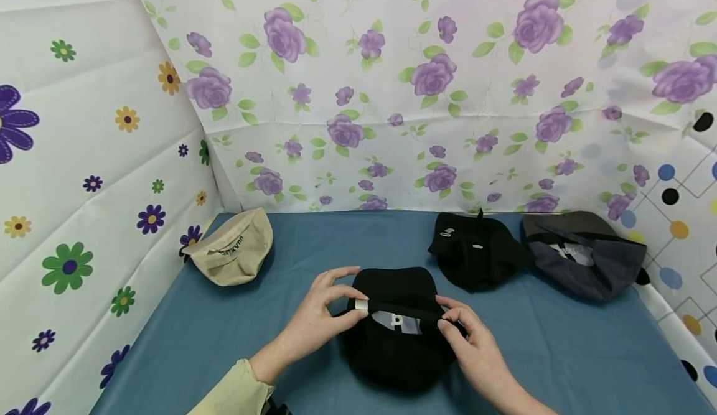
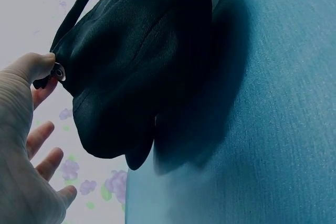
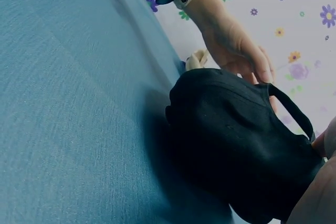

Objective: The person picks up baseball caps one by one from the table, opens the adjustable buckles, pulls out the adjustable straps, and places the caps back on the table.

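Between left grip [image 1: 315, 318] and right grip [image 1: 475, 345], both pinching it, is a black cap [image 1: 392, 359].

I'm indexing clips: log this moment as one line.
left hand: pinches front black cap; right hand: pinches its opposite side; beige cap: back left of blue surface

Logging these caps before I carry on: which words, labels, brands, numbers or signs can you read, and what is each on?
No text can be read with certainty.
Beige cap: dark lettering, too small and blurred.
Front black cap: white mark inside, perhaps a letter; cannot tell which.
Back black cap: small white marks, too small.
Gray cap: pale patch inside with white marks, unreadable.
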The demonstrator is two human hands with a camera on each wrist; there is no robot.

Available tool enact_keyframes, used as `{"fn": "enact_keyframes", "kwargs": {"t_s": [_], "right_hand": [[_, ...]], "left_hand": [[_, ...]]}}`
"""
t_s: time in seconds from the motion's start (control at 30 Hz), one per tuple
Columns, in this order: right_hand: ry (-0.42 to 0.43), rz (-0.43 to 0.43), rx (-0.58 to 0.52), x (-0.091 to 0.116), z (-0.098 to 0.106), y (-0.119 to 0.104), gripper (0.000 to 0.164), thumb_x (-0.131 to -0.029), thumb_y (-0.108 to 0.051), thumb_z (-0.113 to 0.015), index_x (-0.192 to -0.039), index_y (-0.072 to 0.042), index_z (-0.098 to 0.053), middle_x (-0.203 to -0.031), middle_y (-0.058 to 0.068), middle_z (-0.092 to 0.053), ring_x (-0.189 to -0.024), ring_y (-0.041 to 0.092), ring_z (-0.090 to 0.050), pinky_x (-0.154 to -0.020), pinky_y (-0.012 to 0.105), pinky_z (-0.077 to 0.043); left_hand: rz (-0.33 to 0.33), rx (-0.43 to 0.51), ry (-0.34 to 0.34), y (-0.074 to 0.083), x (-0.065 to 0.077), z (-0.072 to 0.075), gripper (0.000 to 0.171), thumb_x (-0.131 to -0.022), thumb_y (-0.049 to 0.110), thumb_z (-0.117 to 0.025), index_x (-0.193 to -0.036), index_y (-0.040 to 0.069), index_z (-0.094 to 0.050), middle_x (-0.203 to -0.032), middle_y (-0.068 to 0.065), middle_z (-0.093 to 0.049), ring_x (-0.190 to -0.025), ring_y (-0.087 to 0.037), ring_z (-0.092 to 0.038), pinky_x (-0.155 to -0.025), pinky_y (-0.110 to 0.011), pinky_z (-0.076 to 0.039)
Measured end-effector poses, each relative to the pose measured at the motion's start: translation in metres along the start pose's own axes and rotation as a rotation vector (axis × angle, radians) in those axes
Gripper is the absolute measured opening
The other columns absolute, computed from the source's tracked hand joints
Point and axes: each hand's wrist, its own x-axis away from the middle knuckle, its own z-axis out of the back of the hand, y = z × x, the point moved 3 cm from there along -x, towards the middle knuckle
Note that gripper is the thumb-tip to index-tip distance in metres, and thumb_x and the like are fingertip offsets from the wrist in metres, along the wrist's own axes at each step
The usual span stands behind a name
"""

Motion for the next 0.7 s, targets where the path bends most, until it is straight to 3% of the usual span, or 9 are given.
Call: {"fn": "enact_keyframes", "kwargs": {"t_s": [0.17, 0.7], "right_hand": [[0.003, -0.038, -0.027, -0.0003, -0.0001, 0.0014, 0.025, -0.106, -0.03, -0.061, -0.1, -0.005, -0.058, -0.151, 0.002, -0.049, -0.148, 0.031, -0.032, -0.115, 0.059, -0.026], [0.05, -0.115, -0.03, -0.0025, 0.006, 0.004, 0.018, -0.104, -0.021, -0.06, -0.097, -0.005, -0.06, -0.143, 0.002, -0.057, -0.142, 0.027, -0.04, -0.109, 0.052, -0.038]], "left_hand": [[-0.002, -0.023, -0.004, -0.0024, 0.0, -0.0003, 0.015, -0.094, 0.046, -0.074, -0.107, 0.038, -0.075, -0.154, 0.019, -0.04, -0.147, -0.015, -0.026, -0.111, -0.065, -0.028], [0.042, 0.002, 0.008, -0.0028, -0.0006, -0.0017, 0.016, -0.094, 0.048, -0.073, -0.107, 0.04, -0.075, -0.153, 0.021, -0.04, -0.145, -0.013, -0.027, -0.111, -0.063, -0.03]]}}
